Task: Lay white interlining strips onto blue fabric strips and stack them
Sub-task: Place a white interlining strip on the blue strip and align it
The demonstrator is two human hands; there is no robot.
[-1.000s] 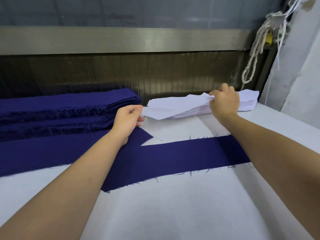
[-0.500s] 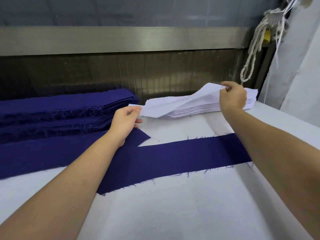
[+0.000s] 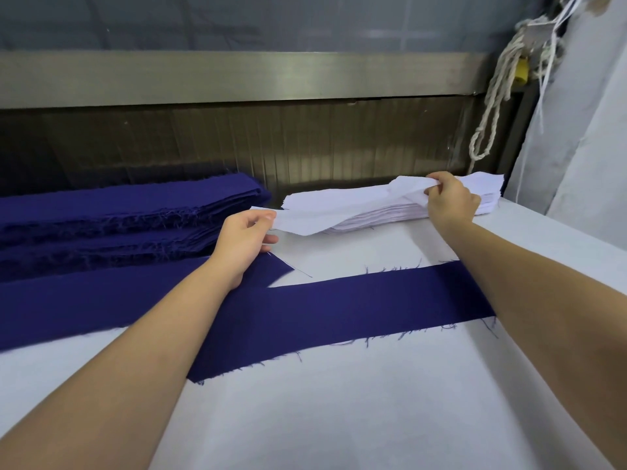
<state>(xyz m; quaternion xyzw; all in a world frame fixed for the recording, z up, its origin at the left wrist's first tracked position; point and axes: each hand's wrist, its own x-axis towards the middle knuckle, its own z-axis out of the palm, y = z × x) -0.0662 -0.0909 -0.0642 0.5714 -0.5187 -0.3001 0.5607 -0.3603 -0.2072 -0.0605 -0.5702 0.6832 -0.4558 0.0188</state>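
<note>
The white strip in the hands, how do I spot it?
Find the white table, then the white stack at its far edge. The strip is the top sheet. Only it is lifted, pinched by left hand and right hand.

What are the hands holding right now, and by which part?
One white interlining strip, held by both: the left grip pinches its left end, the right grip pinches its right end, just above the interlining stack.

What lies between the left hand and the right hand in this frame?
One white strip spans the gap: the left hand pinches one end, the right hand the other, above the white pile. Seen in the head view.
</note>
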